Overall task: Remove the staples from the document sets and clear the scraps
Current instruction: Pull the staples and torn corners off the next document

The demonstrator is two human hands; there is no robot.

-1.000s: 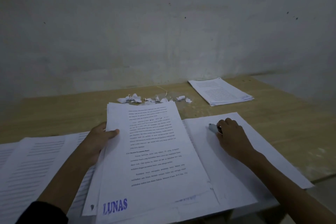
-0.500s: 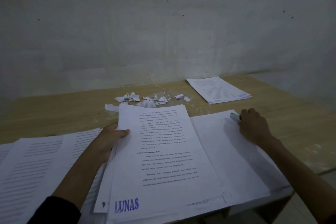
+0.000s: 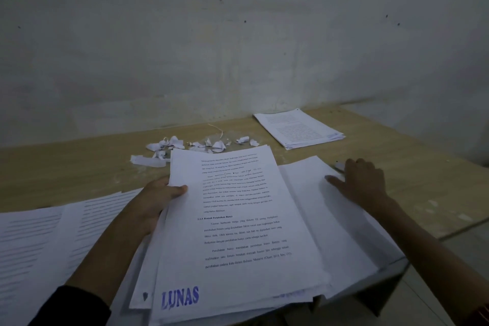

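Uncurled since half a second ago and now spread flat, fingers straight, on the smooth blank sheets: right hand. Just beyond its fingertips, at the sheets' far corner, a small pale grey tool, possibly a staple remover, too dim to tell. Gripping the left edge of the printed document set, thumb on top: left hand. Stamped LUNAS in blue near the bottom corner. Behind, crumpled white paper scraps strewn on the matte wooden table; squared stack far right.
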